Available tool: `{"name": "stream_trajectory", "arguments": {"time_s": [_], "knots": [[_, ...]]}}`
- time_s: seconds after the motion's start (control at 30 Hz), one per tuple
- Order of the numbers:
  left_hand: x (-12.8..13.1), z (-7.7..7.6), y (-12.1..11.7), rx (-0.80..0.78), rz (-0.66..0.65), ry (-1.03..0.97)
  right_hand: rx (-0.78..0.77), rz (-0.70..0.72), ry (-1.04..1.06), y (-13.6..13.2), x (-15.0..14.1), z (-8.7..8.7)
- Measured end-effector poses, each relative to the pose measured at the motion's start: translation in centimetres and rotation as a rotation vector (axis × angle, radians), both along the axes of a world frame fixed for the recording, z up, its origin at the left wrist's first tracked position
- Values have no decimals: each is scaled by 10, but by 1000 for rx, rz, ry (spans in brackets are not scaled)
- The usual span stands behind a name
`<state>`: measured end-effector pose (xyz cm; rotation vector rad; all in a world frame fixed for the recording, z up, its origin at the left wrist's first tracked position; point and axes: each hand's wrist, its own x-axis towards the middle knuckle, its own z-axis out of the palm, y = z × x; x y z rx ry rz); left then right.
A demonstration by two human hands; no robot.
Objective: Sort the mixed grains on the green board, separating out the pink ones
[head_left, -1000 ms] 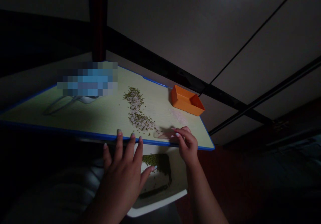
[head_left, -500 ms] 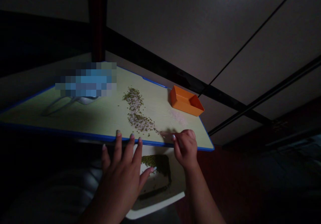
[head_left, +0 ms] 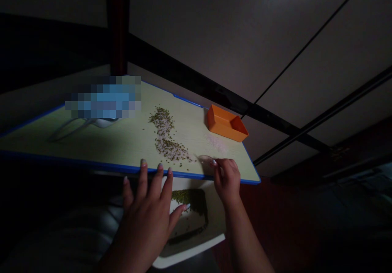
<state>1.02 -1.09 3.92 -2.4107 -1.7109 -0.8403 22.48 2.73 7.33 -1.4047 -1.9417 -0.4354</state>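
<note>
In the head view, my right hand is closed in a pinch on a small, see-through spoon. Its tip lies just right of a winding pile of green beans mixed with white grains. Spread fingers show on my left hand, which holds nothing. Its fingertips are at the blue front edge of the table, and its thumb is over a white bin. Green beans line part of that bin. A patch of white grains lies beyond my right hand.
An orange rectangular box stands at the table's back right. On the left side sits a blurred-out blue object with a pale strap or cable. Dark-framed cabinet panels rise behind the table.
My right hand has tilted slightly and drawn the spoon a little to the right, away from the pile. My left hand has hardly moved.
</note>
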Motion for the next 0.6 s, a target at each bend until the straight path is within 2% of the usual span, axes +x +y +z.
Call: {"name": "stream_trajectory", "arguments": {"time_s": [0.4,0.6], "knots": [[-1,1,0,-9,1,14,-76,147,20,1,-4,0],[-1,1,-1,-9,-3,2,4,141,87,-3,-4,2]]}}
